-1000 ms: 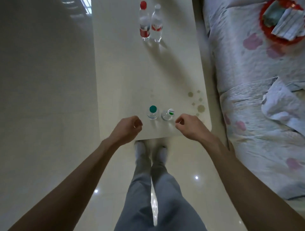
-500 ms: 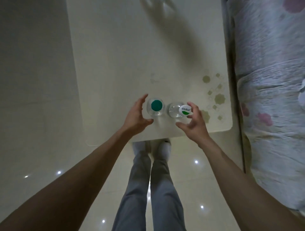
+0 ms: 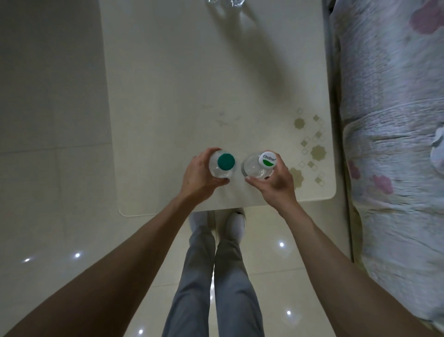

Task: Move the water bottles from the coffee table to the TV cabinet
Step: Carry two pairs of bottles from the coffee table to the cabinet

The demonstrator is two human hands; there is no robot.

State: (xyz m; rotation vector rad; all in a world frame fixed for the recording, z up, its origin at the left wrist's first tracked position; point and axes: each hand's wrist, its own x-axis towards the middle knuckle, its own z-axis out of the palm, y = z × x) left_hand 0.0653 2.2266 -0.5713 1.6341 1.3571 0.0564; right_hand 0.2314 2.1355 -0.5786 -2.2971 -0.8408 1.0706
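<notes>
**Head camera: two hands, two bottles at the near end of a coffee table**

Head view, looking straight down. A person's left hand (image 3: 199, 176) grips the green-capped bottle (image 3: 225, 161), fingers round its far side and thumb curled under the near side. The right hand (image 3: 274, 182) clasps the white-capped bottle (image 3: 267, 159) the same way, thumb tip pressed on the clear shoulder. Both bottles are over the near end of the cream coffee table (image 3: 180, 84), side by side and just apart, the green-capped one on the left.

Much of each bottle is hidden. Only the caps and clear shoulders show, and the bodies and bases lie out of sight below them. It cannot be told whether the bases rest on the tabletop or hang just above it. At the top edge, two clear plastic bases (image 3: 223, 2) are cut off by the frame, with only slivers and long shadows showing.

Both held bottles are seen nearly end-on, long axes running up toward the lens, caps uppermost. The white cap, printed "Cestbon" over a green crescent, sits off toward the far right of its body. Whether that is a lean or the wide lens cannot be told.

Count: two bottles in hand, one per hand, and two cut-off bases at the far end. A printed pattern (image 3: 317, 152) of olive shapes marks the table's near right corner. A quilted floral cover (image 3: 384, 120) runs down the right side. Below the table edge are grey trousers (image 3: 216, 288), two white shoes (image 3: 236, 222) and a glossy tiled floor (image 3: 48, 120).
</notes>
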